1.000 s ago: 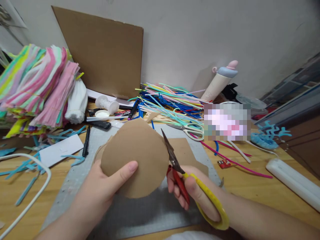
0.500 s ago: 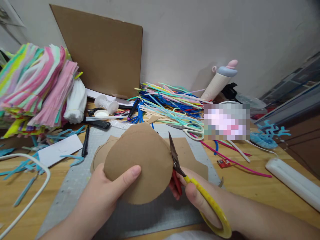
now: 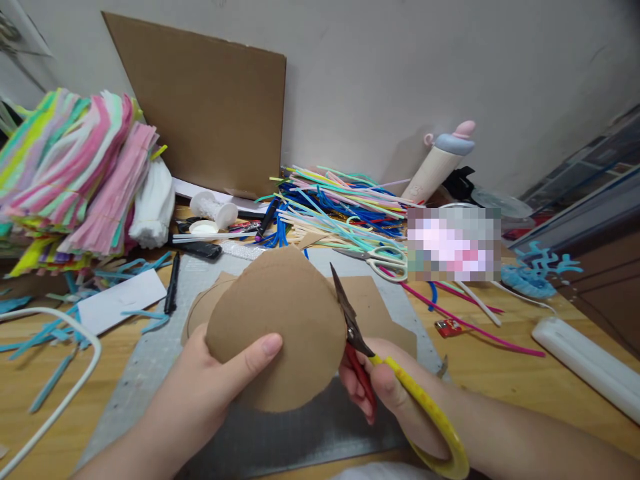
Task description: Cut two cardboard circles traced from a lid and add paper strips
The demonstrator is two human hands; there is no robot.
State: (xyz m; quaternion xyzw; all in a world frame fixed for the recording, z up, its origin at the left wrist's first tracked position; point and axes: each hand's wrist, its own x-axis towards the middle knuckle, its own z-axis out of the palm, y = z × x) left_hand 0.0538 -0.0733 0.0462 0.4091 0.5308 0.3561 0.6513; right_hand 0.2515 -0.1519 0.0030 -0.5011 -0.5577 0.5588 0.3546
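A rounded piece of brown cardboard [image 3: 280, 300] with a blunt point at its top is gripped by my left hand [image 3: 220, 387], thumb flat on the near face and the fingers hidden behind. My right hand [image 3: 385, 380] is closed around scissors [image 3: 354, 330] with a yellow handle and a red one. Their dark blades lie along the right edge of the cardboard, pointing up and away. Beneath are more cardboard pieces [image 3: 373, 300], one with a curved drawn line, resting on a grey cutting mat [image 3: 150, 373].
Bundles of coloured pipe cleaners [image 3: 75, 173] are heaped at the left. Loose pipe cleaners [image 3: 340, 200], a spool [image 3: 213, 210] and white-handled scissors [image 3: 385, 260] lie at the back. A cardboard sheet [image 3: 215, 100] leans on the wall. A white cable [image 3: 95, 360] curves at left.
The scissors' red handle has swung away from the cardboard, down and right, and the blade tip has shifted slightly left over the cardboard's edge. My left hand keeps its hold.
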